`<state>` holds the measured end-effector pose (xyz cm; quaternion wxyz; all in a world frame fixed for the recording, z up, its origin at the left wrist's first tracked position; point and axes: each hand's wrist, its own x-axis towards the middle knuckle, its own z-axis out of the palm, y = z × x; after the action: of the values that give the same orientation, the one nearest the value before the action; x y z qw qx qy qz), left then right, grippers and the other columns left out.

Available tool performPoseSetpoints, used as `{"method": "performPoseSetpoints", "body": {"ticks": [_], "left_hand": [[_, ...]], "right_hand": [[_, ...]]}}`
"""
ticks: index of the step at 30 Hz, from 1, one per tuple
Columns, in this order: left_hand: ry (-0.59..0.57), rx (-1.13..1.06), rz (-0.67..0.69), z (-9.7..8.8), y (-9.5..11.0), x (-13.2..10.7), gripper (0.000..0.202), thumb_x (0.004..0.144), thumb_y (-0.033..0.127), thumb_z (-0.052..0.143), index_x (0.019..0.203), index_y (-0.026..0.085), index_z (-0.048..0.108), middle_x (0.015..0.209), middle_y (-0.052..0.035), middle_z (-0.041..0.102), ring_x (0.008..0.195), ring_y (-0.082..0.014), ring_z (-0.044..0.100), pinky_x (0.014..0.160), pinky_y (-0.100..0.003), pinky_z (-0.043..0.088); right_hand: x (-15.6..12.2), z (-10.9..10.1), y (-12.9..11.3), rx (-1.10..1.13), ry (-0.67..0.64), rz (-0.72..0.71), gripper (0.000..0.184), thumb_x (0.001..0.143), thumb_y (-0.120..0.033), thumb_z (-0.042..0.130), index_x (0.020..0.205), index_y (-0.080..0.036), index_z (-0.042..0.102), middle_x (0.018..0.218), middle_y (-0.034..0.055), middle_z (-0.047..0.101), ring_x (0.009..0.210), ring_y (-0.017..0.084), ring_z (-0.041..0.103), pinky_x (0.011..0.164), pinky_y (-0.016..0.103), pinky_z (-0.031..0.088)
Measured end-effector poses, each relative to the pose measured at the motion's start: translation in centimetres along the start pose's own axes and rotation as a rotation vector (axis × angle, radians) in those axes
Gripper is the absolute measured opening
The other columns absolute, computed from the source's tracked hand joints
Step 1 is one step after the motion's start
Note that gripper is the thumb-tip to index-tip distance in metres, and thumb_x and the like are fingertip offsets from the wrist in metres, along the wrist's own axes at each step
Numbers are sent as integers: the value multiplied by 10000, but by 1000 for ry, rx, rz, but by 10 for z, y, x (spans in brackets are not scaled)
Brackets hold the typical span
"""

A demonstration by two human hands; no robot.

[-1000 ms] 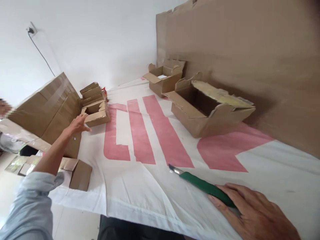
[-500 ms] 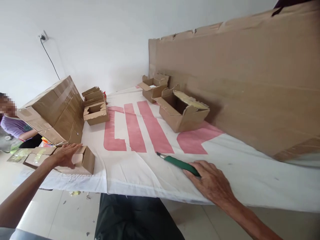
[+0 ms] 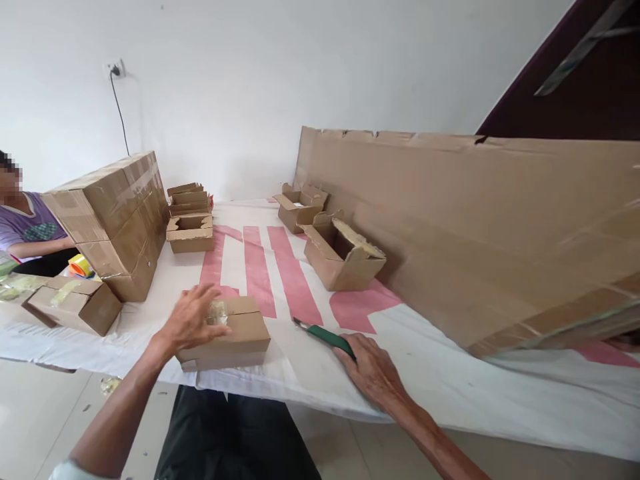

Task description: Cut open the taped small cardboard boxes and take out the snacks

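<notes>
A closed cardboard box [image 3: 245,337] with yellowish tape on its top lies near the front edge of the cloth-covered table [image 3: 440,380]. My left hand [image 3: 193,319] is over the left end of this box, its fingers spread and the thumb apart; whether it touches the cardboard is hard to tell. In my right hand [image 3: 373,367] is a green utility knife [image 3: 327,337], its blade pointing left, just to the right of the box. The right hand rests low over the white cloth, its fingers wrapped round the handle.
Taped boxes [image 3: 85,303] stand at the left, beside a tall stack of boxes [image 3: 125,220]. Opened boxes [image 3: 345,257] sit toward the back. A large cardboard sheet [image 3: 440,227] stands along the right. Another person [image 3: 35,230] is at the far left.
My left hand has brought a box rightward from the row at the left to in front of me, and its fingers are now spread. The knife stays in my right hand. The view has shifted.
</notes>
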<state>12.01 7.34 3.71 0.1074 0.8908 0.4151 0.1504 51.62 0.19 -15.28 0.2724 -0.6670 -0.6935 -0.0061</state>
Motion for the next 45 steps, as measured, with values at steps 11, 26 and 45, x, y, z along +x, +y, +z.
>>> {"method": "performPoseSetpoints", "body": {"ticks": [11,26,45], "left_hand": [[226,-615,-340,8,-56,-90,614,832,534,763,1384,301,630,1656,-115,429,1485,-379,462,1109,-494,512],[393,-953,-309,47,-58,-96,482,896,473,748,1298,254,598,1603,-131,468,1435,-359,507,1110,-451,493],[360,-853,-295,46,-56,-96,489,916,455,696,1343,258,561,1556,-118,497,1405,-332,517,1086,-451,503]], "right_hand": [[40,-56,-79,672,-133,232,411,947,-591,478,937,-226,666,794,42,670,719,223,619,710,349,548],[128,-115,-222,507,-548,-372,351,1012,-461,499,964,-211,742,731,-6,622,635,143,495,599,282,357],[140,-119,-267,-78,-513,-528,321,1003,-323,535,741,-202,676,677,7,630,607,140,483,590,303,245]]}}
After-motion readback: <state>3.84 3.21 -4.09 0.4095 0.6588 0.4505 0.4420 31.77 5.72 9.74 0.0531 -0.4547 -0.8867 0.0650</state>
